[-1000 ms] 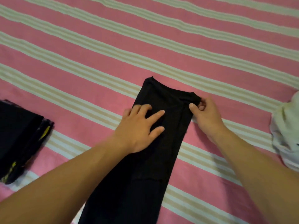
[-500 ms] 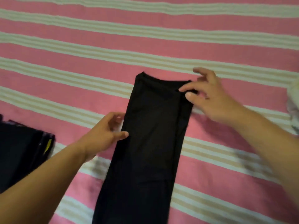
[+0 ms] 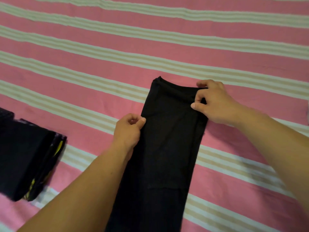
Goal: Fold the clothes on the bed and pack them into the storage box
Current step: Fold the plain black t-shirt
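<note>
Long black garment (image 3: 167, 139) flat on the bed (image 3: 100, 47), folded into a thin strip, running from the middle down to the bottom edge. Left hand (image 3: 128, 129) at the strip's left edge, fingers curled, pinching the cloth between thumb and finger. Right hand (image 3: 212, 101) at the top right corner, fingers bent, pinching the cloth there. Pile of dark folded clothes (image 3: 25, 156) with yellow bits at the far left, well apart from the strip. Pink bed sheet with pale stripes all around.

Garment mid-bed, stack to its left.
My hands flank the garment (image 3: 167, 139) on the bed (image 3: 83, 64); the folded stack (image 3: 25, 156) lies at the left edge.
</note>
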{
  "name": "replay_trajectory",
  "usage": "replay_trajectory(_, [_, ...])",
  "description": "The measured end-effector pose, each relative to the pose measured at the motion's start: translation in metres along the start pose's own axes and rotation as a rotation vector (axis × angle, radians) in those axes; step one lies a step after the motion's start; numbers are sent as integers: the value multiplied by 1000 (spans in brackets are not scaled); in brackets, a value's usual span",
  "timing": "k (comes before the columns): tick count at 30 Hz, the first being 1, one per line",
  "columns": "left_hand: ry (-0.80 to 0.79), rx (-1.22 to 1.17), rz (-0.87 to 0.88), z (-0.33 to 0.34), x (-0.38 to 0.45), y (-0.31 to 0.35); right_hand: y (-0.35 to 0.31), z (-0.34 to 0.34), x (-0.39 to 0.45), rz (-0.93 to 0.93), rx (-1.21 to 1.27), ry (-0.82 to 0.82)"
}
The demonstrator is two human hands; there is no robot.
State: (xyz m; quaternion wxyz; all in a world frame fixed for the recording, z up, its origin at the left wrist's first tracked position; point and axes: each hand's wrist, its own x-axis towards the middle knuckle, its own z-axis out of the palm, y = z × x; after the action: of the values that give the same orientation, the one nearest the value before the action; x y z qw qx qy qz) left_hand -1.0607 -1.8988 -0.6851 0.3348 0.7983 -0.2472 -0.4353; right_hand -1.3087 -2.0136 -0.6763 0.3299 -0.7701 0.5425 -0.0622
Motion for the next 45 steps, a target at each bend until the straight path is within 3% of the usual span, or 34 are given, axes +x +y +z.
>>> replay_trajectory(3, [66,22,-34,6,9,9,7,3,0,12,-4,19])
replay_trajectory(6, [48,267,93,9,23,26,9,4,-1,123,83,120])
replay_trajectory(8, [-72,308,176,14,39,45,8,6,-6,336,182,272])
replay_trajectory(11, [-273,253,84,17,69,69,7,18,-13,527,400,230])
replay_trajectory(14, [-449,153,-32,17,94,74,22,31,-5,538,457,139])
replay_trajectory(16, [-475,161,-54,19,101,75,27,32,0,540,605,140])
replay_trajectory(22, [-552,-169,87,-16,49,68,-33,4,-58,265,880,160])
replay_trajectory(25, [-605,-157,146,-64,0,60,-62,2,-99,110,632,278])
replay_trajectory(28, [-559,-120,139,-110,-39,29,-78,26,-150,-96,289,378])
replay_trajectory(30, [-563,-71,115,-129,-61,-2,-81,51,-181,-212,176,343])
replay_trajectory(32, [-568,78,141,-138,-73,-35,-73,83,-205,-211,105,279])
replay_trajectory(37, [-455,699,504,-142,-82,-92,-55,120,-250,-216,-93,92])
replay_trajectory(40, [-111,765,685,-138,-95,-78,-58,99,-254,-192,-90,145])
replay_trajectory(41, [-68,728,758,-132,-100,-68,-59,90,-249,-169,-80,178])
replay_trajectory(43, [-137,743,914,-109,-103,-51,-58,77,-229,-134,-92,240])
replay_trajectory(45, [-274,936,1017,-79,-98,-41,-60,74,-202,-139,-172,232])
